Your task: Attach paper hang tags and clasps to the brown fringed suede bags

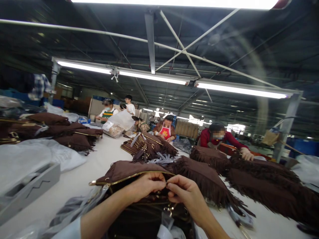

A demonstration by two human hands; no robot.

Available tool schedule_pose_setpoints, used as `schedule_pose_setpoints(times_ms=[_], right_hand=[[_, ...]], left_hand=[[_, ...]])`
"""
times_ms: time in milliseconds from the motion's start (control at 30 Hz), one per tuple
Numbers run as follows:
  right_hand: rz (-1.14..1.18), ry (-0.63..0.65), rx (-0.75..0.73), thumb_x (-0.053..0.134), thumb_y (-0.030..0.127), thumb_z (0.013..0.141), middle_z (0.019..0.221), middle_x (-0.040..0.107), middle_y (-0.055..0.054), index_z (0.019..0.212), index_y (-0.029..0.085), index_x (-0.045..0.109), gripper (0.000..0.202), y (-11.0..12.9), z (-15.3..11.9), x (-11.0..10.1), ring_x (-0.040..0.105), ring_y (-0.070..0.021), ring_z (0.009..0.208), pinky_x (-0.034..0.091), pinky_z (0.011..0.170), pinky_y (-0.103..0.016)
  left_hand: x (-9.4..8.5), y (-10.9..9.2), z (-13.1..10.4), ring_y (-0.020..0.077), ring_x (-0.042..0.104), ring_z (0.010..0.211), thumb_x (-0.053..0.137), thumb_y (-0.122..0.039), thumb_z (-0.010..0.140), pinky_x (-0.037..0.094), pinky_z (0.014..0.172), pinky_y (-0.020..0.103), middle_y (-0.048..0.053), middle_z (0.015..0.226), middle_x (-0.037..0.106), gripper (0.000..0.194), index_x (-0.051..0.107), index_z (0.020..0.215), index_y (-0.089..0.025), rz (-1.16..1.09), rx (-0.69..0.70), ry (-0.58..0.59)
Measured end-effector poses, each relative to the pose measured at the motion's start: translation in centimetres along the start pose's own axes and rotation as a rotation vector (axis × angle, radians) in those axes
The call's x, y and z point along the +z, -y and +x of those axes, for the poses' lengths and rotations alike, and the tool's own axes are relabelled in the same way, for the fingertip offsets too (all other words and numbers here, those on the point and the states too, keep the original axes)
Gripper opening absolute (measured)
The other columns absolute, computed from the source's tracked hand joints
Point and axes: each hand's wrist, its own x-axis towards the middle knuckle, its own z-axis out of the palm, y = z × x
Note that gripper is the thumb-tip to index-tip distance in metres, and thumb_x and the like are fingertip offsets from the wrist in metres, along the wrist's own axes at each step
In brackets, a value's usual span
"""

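A dark brown bag (137, 167) with a gold zipper lies open in front of me. My left hand (149, 186) reaches into the bag's mouth, its fingers pinched together near the zipper edge. Close beside it on the right, my right hand (183, 189) has thumb and forefinger pinched at the same edge. Whatever small part sits between the fingertips is too small to make out. A gold clasp (168, 209) hangs just below my right hand, with clear plastic wrap (166, 223) under it.
Fringed brown bags (204, 176) are piled on the white table (99, 156), ahead and to the right. A grey tray (32, 189) and plastic bags (35, 156) stand left. Across the table, a person in red sleeves (234, 141) reaches over bags; other people are farther back.
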Motion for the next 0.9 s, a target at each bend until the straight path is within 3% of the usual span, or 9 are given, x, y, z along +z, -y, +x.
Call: schedule_pose_setpoints(times_ms=[300,900], right_hand=[[-0.038,-0.027,-0.024,0.082,0.062,0.054,0.056,0.064,0.0,0.073,0.015,0.071,0.052,-0.6,-0.1,0.1,0.059,-0.0119,0.055,0.052,0.053,-0.021],[-0.264,-0.019,-0.104,0.065,0.045,0.073,0.06,0.062,-0.001,0.072,0.017,0.065,0.028,-1.1,0.0,0.1,0.061,-0.0157,0.058,0.054,0.054,-0.025]], left_hand=[[0.0,0.0,-0.1,0.0108,0.04,0.06,0.057,-0.036,0.065,0.03,0.057,0.024,-0.005,0.063,0.049,0.021,0.055,0.072,-0.016,0.069,0.01,0.004],[0.1,0.3,0.2,0.0124,0.044,0.062,0.055,-0.034,0.065,0.034,0.057,0.024,-0.004,0.065,0.047,0.018,0.054,0.072,-0.018,0.084,-0.027,0.015]])
